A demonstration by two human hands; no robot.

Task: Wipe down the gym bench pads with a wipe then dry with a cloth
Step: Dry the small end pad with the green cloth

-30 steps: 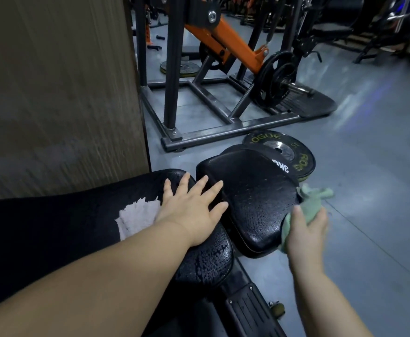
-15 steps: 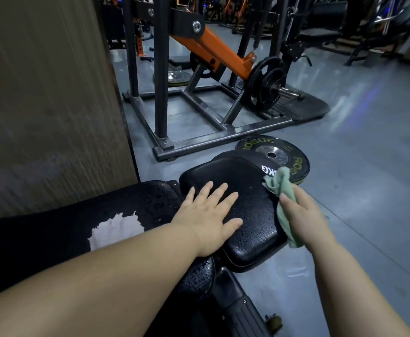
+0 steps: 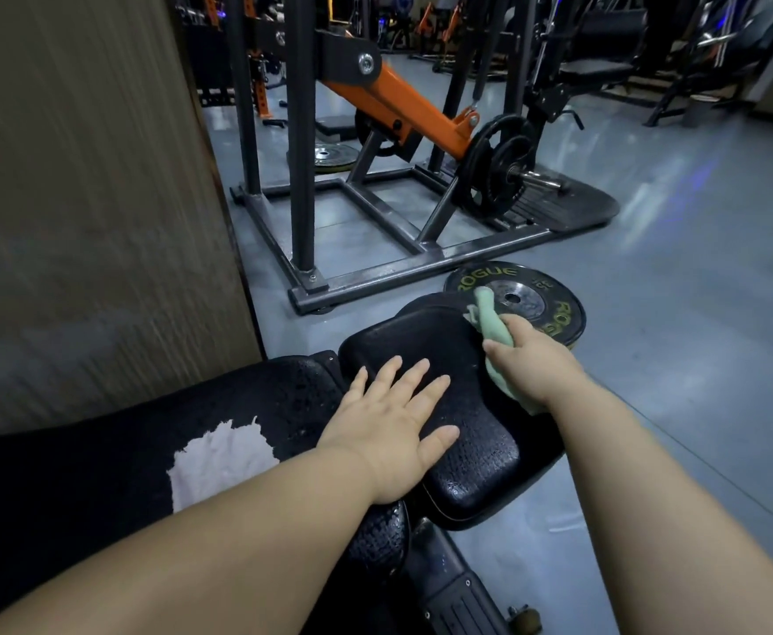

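Left hand (image 3: 389,433) flat on seat pad (image 3: 481,456), grip released. Right hand (image 3: 531,364) grip clenched round cloth (image 3: 490,320) at pad's far-right edge. Wipe (image 3: 220,460) lies on back pad (image 3: 101,474), left.

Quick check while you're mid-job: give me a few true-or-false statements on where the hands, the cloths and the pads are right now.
1. The left hand lies flat, fingers spread, on the small pad. True.
2. The right hand grips a green cloth at the small pad's far right edge. True.
3. The left hand holds the white wipe. False: the wipe lies loose on the long pad, with no hand gripping it.
4. The weight plate sits on top of the small pad. False: it lies on the floor just beyond the pad.
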